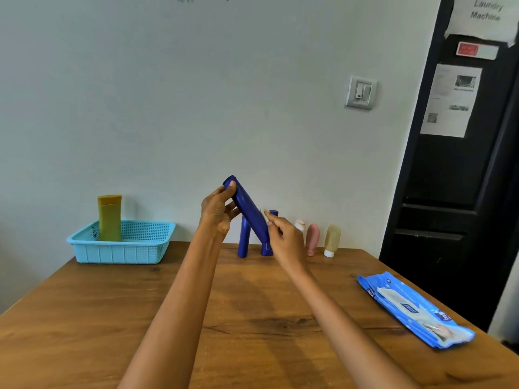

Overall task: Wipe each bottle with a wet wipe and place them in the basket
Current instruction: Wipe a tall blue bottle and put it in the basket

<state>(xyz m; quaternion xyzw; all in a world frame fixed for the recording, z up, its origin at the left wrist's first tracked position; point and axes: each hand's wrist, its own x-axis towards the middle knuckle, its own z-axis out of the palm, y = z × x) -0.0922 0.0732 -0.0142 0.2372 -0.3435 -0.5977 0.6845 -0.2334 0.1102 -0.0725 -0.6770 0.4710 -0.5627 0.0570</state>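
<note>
A plain shared utility room, likely a laundry area. On the right, a black door [460, 153] carries a paper sign [484, 15] reading "Laundry Machine" and a printed notice [449, 101]. A light switch [361, 92] sits on the bare pale wall [196, 94] behind a wooden bench [252, 318].

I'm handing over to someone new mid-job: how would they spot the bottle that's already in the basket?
Look to the table's far left corner, where a light blue mesh basket sits by the wall. The yellow bottle stands upright inside it at its left end. It is the only yellow one and the only bottle in the basket; the others stand in a row along the wall further right.
</note>
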